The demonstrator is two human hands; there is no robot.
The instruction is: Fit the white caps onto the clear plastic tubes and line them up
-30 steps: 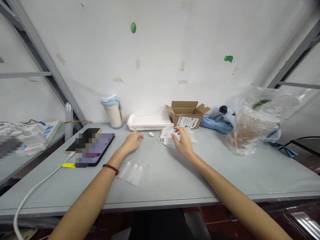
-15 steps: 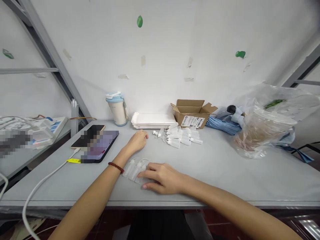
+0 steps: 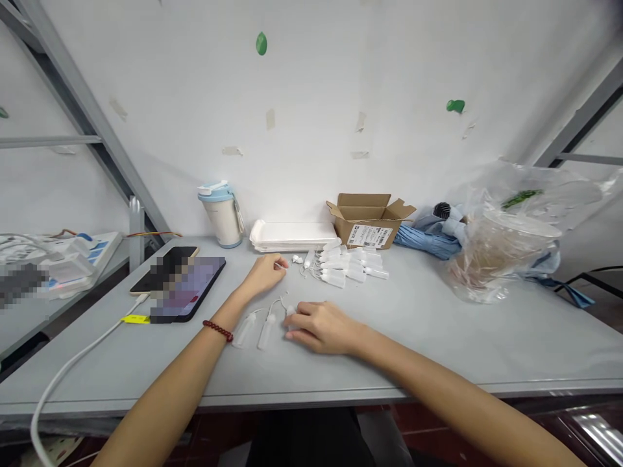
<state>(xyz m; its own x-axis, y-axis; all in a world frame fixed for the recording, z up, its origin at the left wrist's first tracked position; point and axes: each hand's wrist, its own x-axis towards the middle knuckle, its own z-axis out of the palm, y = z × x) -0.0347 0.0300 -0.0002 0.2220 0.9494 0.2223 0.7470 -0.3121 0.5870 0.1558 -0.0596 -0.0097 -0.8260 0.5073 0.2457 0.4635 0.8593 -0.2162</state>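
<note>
My right hand (image 3: pixel 324 328) is closed on a small translucent squeeze bottle (image 3: pixel 291 314), pinched at the fingertips just above the table. Two more such bottles with white tethered caps, a left bottle (image 3: pixel 244 331) and a middle bottle (image 3: pixel 266 331), lie on the table between my forearms. Farther back, my left hand (image 3: pixel 263 275) is closed, fingers curled, around a small thin white piece (image 3: pixel 280 266), mostly hidden; its kind is unclear. Beyond it lie small loose white caps (image 3: pixel 296 259) and a pile of several similar bottles (image 3: pixel 351 263).
Along the wall stand a blue-lidded tumbler (image 3: pixel 221 217), a stack of white trays (image 3: pixel 294 235) and an open cardboard box (image 3: pixel 367 224). Blue cloth (image 3: pixel 428 241) and a clear plastic bag (image 3: pixel 506 253) sit at right. A phone (image 3: pixel 163 275) and a tablet (image 3: pixel 189 288) lie at left.
My right hand has lifted slightly and drawn one bottle away from the other two, which now lie farther apart. A white piece now shows at my left fingertips. The view has shifted slightly.
</note>
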